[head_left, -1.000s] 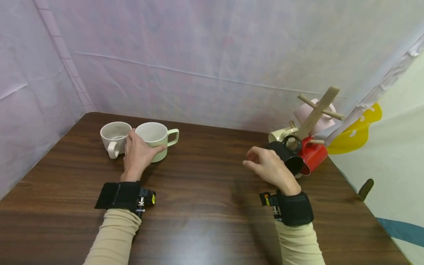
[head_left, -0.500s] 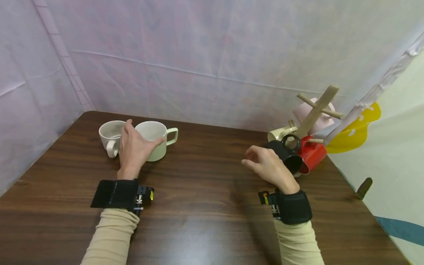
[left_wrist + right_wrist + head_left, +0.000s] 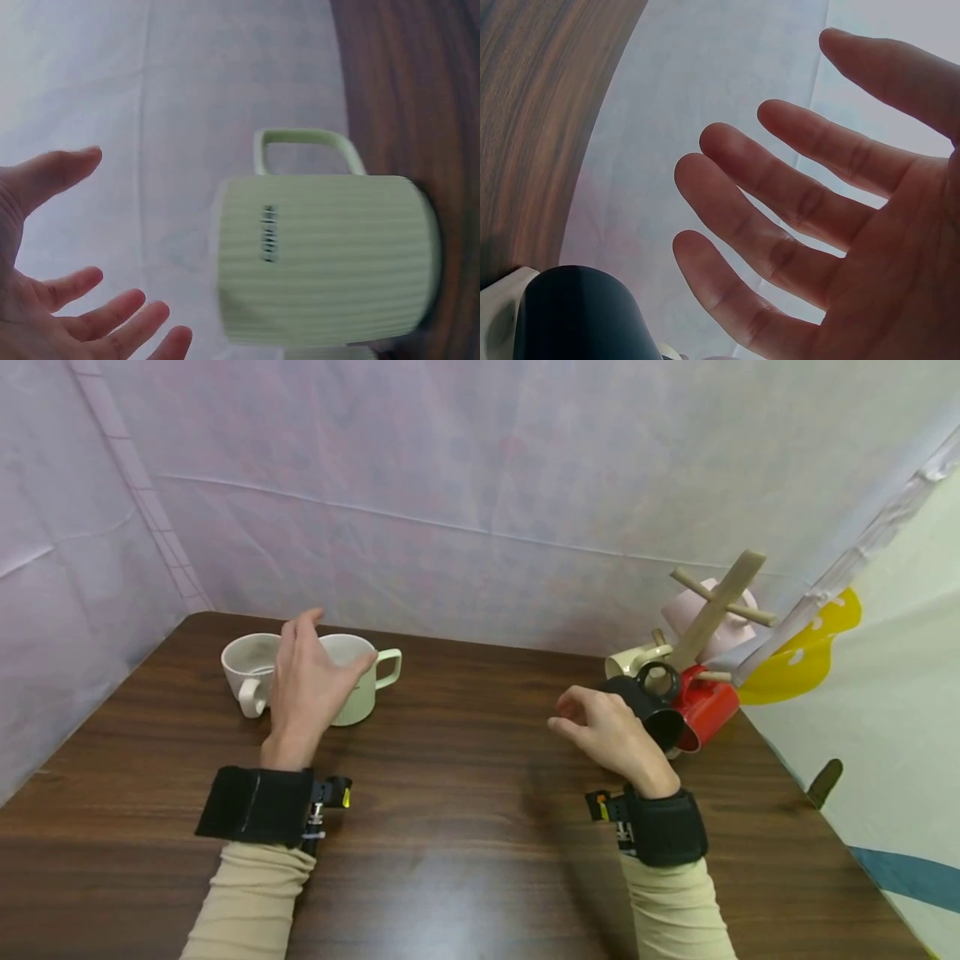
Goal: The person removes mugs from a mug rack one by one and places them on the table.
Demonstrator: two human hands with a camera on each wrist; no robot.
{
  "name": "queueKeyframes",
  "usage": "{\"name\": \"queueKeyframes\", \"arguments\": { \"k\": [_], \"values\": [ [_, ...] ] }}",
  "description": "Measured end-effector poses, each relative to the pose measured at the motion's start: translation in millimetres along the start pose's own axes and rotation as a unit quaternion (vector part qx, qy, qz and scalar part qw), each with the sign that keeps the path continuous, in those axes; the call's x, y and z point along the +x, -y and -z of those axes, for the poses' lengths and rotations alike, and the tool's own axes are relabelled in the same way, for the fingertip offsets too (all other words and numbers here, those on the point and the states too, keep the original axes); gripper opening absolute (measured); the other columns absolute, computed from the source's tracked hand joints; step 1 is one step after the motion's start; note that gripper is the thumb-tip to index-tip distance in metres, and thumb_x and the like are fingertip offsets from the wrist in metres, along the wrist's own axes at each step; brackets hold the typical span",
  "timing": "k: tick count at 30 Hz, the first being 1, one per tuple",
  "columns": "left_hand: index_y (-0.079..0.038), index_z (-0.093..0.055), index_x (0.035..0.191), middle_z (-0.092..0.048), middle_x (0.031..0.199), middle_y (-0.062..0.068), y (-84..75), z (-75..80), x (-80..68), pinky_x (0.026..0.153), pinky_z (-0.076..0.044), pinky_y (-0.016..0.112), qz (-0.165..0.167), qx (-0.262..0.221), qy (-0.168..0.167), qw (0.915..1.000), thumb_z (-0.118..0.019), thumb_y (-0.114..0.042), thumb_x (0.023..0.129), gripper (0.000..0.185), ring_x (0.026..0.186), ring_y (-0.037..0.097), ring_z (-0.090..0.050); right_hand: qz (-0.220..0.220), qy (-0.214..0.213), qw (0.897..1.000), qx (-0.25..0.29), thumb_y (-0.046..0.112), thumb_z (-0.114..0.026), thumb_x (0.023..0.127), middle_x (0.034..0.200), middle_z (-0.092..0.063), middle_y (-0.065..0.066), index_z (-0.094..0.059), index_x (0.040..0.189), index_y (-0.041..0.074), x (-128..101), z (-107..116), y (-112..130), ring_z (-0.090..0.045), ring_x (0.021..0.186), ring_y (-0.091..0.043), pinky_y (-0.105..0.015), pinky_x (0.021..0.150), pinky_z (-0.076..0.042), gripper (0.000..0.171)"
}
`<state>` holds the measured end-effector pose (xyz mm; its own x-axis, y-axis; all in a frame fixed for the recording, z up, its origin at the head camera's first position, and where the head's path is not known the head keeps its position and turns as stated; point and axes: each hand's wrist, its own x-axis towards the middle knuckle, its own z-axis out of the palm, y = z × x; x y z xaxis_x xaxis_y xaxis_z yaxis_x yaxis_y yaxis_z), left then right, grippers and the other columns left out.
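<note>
My left hand [image 3: 306, 685] is raised over the near side of a light green ribbed mug [image 3: 322, 259], thumb and fingers spread and apart from it in the left wrist view. That mug stands upright, its handle to the right. Just left of the hand a white mug [image 3: 247, 664] stands upright, partly covered by the fingers. At the right, my right hand [image 3: 611, 731] hovers with relaxed fingers and nothing in them. Beside it a black mug [image 3: 645, 706] hangs tilted on a wooden mug tree [image 3: 708, 618], seen also at the lower left of the right wrist view.
A red mug [image 3: 705, 710], a cream mug [image 3: 626, 664] and a pink mug [image 3: 693, 614] also hang on the tree. Behind it is a yellow shape [image 3: 798, 672] on the wall cloth. The brown wooden table [image 3: 450, 793] ends at a cloth wall [image 3: 480, 510].
My left hand has let go of the light green mug's rim and lifted upward, its fingers spreading. The mug stays in place. My right hand has hardly moved.
</note>
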<state>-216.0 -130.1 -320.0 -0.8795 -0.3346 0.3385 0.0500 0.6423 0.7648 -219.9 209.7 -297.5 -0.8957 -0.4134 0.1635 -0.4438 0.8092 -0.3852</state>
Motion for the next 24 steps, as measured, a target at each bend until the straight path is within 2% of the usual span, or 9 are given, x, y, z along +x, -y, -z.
{"name": "queueKeyframes", "arguments": {
  "k": [5,10,14,18,24],
  "values": [
    [0.002,-0.053,0.139,-0.056,0.135,0.024,-13.2,5.3,-6.2,0.093,-0.045,0.053,-0.076,-0.028,-0.026,0.9964,-0.073,-0.019,0.094,0.054,0.117,0.041,-0.055,0.004,-0.014,1.000,0.000,0.017,-0.070,0.095,0.090,-0.071,-0.007,-0.068,0.106,0.001,-1,1,0,-0.067,0.083,-0.023,-0.044,0.073,-0.054,0.019],
    [0.002,-0.068,0.118,-0.070,0.110,0.020,-25.4,5.8,-13.8,0.080,-0.050,0.048,-0.167,-0.049,-0.030,0.9843,-0.068,-0.006,0.096,0.023,0.099,0.035,-0.066,0.013,-0.028,1.000,0.000,0.017,-0.070,0.096,0.090,-0.071,-0.006,-0.068,0.106,0.001,-1,2,0,-0.068,0.082,-0.023,-0.044,0.072,-0.054,0.019],
    [0.001,-0.072,0.106,-0.073,0.096,0.017,-33.7,2.4,-18.1,0.072,-0.050,0.046,-0.216,-0.042,-0.030,0.9750,-0.068,-0.004,0.095,0.013,0.088,0.032,-0.069,0.017,-0.033,0.999,0.003,0.017,-0.071,0.095,0.089,-0.072,-0.005,-0.068,0.105,0.002,-2,2,0,-0.068,0.082,-0.023,-0.045,0.073,-0.054,0.018],
    [0.000,-0.073,0.102,-0.073,0.092,0.015,-38.5,-2.3,-19.5,0.069,-0.052,0.044,-0.245,-0.032,-0.022,0.9686,-0.070,-0.004,0.093,0.010,0.082,0.029,-0.069,0.017,-0.036,0.999,0.005,0.017,-0.071,0.094,0.088,-0.072,-0.004,-0.069,0.105,0.003,-3,1,-1,-0.068,0.082,-0.022,-0.044,0.074,-0.054,0.018],
    [-0.002,-0.073,0.102,-0.073,0.094,0.013,-42.7,-4.8,-21.6,0.071,-0.052,0.044,-0.253,-0.033,0.030,0.9664,-0.071,-0.007,0.095,0.009,0.084,0.030,-0.068,0.015,-0.035,0.999,0.006,0.016,-0.071,0.095,0.089,-0.071,-0.005,-0.068,0.106,0.002,-3,2,-1,-0.068,0.082,-0.023,-0.045,0.073,-0.054,0.018]
  ]
}}
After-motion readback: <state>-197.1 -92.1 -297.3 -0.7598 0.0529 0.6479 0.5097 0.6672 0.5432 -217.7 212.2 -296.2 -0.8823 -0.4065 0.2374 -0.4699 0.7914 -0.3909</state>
